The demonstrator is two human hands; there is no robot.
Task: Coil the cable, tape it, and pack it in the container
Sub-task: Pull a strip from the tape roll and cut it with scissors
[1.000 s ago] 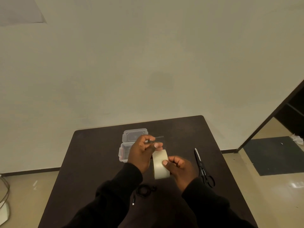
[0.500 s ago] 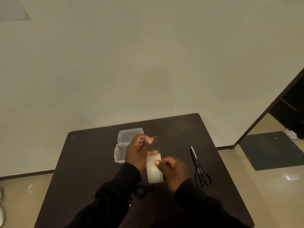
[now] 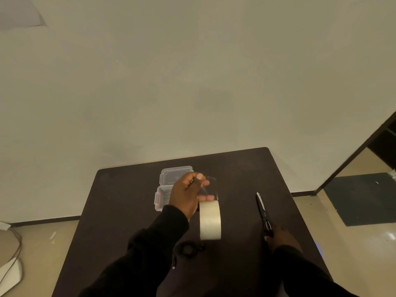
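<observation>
My left hand (image 3: 188, 194) is raised above the dark table (image 3: 120, 200) and pinches the pulled-out clear end of a tape strip (image 3: 209, 187). The roll of clear tape (image 3: 210, 219) hangs from that strip just below the hand. My right hand (image 3: 280, 237) lies on the table at the right, on the black handles of the scissors (image 3: 263, 212). The coiled black cable (image 3: 188, 249) rests on the table under the roll, near my left sleeve. Behind my left hand stands the open clear plastic container (image 3: 162, 196) with its lid tipped back.
The table stands against a plain wall. A doorway and a dark mat (image 3: 362, 198) lie to the right on the floor. Grey cables (image 3: 12, 249) trail on the floor at the left.
My right hand let go of the tape roll and moved right to the scissors' handles. My left hand lifted the strip's end, and the roll now hangs from it.
</observation>
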